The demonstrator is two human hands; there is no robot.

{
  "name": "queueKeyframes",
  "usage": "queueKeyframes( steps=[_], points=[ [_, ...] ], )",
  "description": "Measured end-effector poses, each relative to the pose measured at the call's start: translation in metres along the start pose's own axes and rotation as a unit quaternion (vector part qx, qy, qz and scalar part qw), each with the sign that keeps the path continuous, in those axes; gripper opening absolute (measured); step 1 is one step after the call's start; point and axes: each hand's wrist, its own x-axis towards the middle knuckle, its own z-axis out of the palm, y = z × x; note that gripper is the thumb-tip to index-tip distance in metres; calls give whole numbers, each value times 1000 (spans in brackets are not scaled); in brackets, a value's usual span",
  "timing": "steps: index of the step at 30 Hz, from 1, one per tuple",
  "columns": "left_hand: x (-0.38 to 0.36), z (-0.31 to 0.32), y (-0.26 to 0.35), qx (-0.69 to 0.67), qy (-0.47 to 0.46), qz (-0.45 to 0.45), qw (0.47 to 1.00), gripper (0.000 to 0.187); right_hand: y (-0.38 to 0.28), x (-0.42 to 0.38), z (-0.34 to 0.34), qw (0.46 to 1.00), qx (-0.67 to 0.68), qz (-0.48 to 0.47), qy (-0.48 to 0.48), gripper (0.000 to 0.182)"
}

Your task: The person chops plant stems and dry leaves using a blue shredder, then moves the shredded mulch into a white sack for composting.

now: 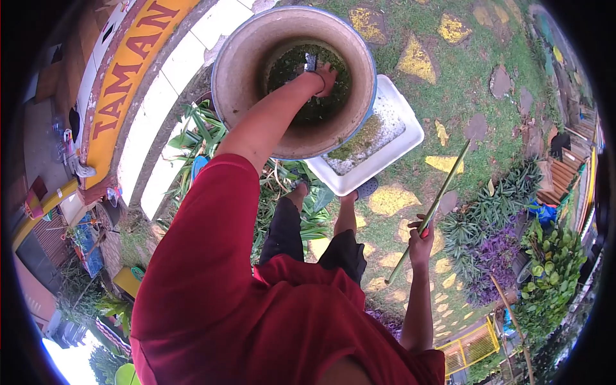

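Note:
My left hand (326, 79) reaches down inside a large round pot (234, 70) with a blue rim. It is over the dark green, leafy-looking contents (301, 106), fingers pointing down and mostly hidden. A dark band circles that wrist, and a small silvery-dark object (310, 62) shows beside it. Held out to the right, my right hand (420, 242) is closed around a long green stick (446, 186), which slants up and away. A small red piece (424, 233) shows between the fingers of this hand.
Beneath the pot's right side, a white rectangular tray (410, 131) holds greenish and whitish loose material. Yellow-painted stepping stones (417, 59) dot the grass. Left of the pot stand leafy plants (205, 128) and a curved tiled wall (167, 90). Purple and green plants (494, 256) grow at right.

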Motion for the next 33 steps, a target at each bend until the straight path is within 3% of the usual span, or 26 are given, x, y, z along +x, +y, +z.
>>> queueKeyframes(
  steps=[3, 6, 10, 12, 15, 18, 19, 21, 22, 24, 26, 28, 30, 31, 33],
  points=[
    [43, 10, 3, -24, 49, 12, 998, 100, 30, -14, -9, 999, -4, 28, 26, 48],
    [52, 32, 22, -16, 40, 54, 998, 98, 53, -17, -8, 998, -10, 51, 30, 47],
    [19, 72, 28, -59, 64, 33, 996, 88, 58, -22, 4, 998, 16, 60, 16, 47],
    [12, 97, 11, 22, -26, 122, 992, 77, 48, -18, 8, 998, 19, 60, 9, 47],
    [-4, 101, -5, 39, -67, 79, 994, 74, 44, -4, 10, 999, 13, 29, -9, 47],
    [48, 151, -40, 68, -134, 88, 985, 80, 19, 5, 9, 1000, 11, 11, -13, 48],
    [34, 136, -31, 68, -136, 89, 984, 80, 20, 9, 7, 1000, 13, -2, -7, 48],
    [-8, 92, -4, -123, 26, -67, 990, 85, 17, 13, 4, 1000, 10, 0, -7, 48],
    [-4, 96, -2, -125, 25, -68, 990, 85, 16, 15, 1, 1000, 7, -1, -7, 48],
    [12, 107, 0, -122, 115, -66, 984, 89, 23, 18, -4, 1000, -6, -3, -11, 48],
    [59, 159, -11, -90, 105, -39, 990, 88, 24, 20, -4, 1000, -20, -1, -9, 47],
    [59, 171, -5, -64, 83, -8, 994, 87, 29, 13, -7, 1000, -7, 12, -8, 47],
    [57, 154, -12, -156, -47, -19, 987, 83, 29, 11, -7, 1000, 8, 14, -9, 47],
    [51, 143, -14, -155, -43, -19, 987, 83, 29, 8, -7, 1000, -1, 21, -12, 46],
    [40, 136, -17, -166, -40, 13, 985, 66, 32, 7, -6, 999, -14, 32, -13, 46]
  ],
)
